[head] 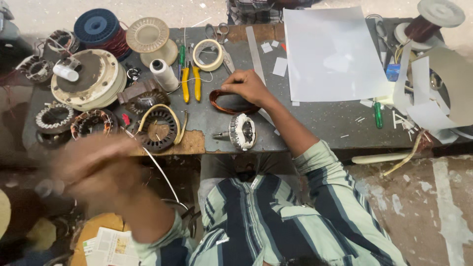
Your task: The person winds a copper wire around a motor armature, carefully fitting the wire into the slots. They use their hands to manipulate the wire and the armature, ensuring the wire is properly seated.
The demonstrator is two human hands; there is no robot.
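Right hand [249,86] presses fingers curled onto copper wire coil [231,102] mid-workbench [315,118]. Left hand [93,165] blurred, grip unreadable. Risk: the loose coil could spring apart if pressure slips.

The person wears a shirt [276,221] with broad lengthwise stripes in pale mint green and dark navy, with thinner white lines between them. Its sleeves are rolled or cut short above the forearms, which are bare. The right hand [249,86] is bare, without rings or a watch that show. The left hand [93,165] is bare too, but blurred, so finer detail cannot be told.
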